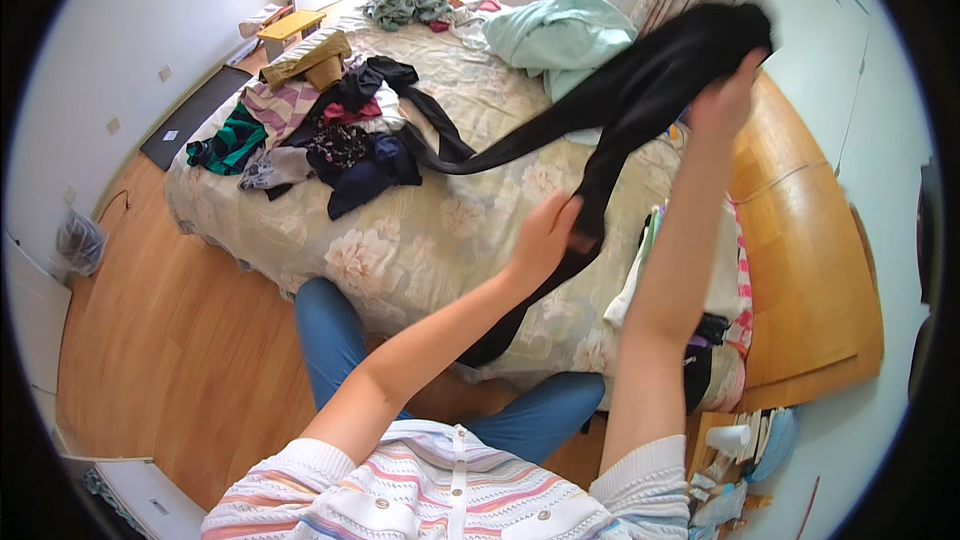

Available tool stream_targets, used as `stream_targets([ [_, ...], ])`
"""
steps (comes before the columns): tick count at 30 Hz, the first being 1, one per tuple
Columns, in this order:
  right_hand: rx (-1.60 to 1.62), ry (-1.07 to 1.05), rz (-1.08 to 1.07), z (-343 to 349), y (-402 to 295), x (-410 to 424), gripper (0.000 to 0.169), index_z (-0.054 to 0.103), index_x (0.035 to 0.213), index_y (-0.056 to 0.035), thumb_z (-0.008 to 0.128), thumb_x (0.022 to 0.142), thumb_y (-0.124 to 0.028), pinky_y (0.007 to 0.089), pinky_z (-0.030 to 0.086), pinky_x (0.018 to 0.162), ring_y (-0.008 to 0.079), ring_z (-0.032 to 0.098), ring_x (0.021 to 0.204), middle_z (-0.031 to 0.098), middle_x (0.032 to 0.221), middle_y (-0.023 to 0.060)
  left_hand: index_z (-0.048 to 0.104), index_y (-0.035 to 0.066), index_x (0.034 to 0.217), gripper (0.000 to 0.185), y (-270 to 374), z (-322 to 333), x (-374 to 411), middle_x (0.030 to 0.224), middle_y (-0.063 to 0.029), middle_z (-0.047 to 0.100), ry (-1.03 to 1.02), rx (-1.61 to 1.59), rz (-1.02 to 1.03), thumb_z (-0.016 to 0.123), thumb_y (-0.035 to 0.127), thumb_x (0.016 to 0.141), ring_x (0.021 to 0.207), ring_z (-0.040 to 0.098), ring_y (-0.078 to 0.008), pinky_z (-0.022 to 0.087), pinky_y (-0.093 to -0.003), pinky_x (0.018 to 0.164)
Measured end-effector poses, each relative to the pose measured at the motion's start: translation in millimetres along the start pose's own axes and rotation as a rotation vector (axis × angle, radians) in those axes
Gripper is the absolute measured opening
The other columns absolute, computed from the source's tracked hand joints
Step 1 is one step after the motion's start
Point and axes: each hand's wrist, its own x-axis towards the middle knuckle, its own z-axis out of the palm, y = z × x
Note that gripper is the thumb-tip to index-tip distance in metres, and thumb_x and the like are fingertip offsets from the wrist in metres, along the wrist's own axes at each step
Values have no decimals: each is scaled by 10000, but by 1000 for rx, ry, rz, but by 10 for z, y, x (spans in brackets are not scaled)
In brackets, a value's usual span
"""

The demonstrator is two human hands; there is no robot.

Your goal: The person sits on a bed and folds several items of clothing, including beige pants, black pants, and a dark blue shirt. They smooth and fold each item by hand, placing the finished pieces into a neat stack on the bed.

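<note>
A long black garment [637, 101], perhaps leggings or tights, is stretched above the bed. My right hand [724, 101] is raised at the upper right and grips its bunched, blurred end. Lower and nearer the middle, my left hand [551, 229] is closed around one of its legs. One black length trails left to a heap of mixed clothes [345, 142], where it meets other dark cloth. Another hangs down past my left hand to the bed's near edge. The floral bedsheet [450, 217] lies beneath.
A pale green blanket [562, 30] and more clothes [409, 7] lie at the bed's far end. Folded clothes [712, 270] sit by the wooden headboard [802, 262]. A yellow stool [292, 25] stands beyond the bed, a bagged bin [80, 240] at the left wall, and a cluttered nightstand [709, 442] lower right.
</note>
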Motion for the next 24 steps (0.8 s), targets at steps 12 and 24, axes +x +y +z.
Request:
stream_targets([
  [12, -1631, -507, -375, -986, 435, -540, 381, 519, 1264, -16, 487, 974, -260, 446, 467, 865, 404, 586, 1022, 617, 1066, 253, 580, 30, 1168, 304, -1167, -1110, 810, 1176, -87, 646, 48, -169, -284, 536, 274, 992, 1104, 609, -178, 487, -314, 942],
  [24, -1320, -11, 529, -3094, 927, -4199, 449, 512, 1273, 14, 607, 841, -65, 378, 437, 960, 288, 576, 1085, 599, 1144, 161, 307, 33, 1479, 713, -1851, -2049, -890, 1339, -228, 525, 188, 242, -372, 674, 73, 869, 1227, 543, -280, 462, -360, 991],
])
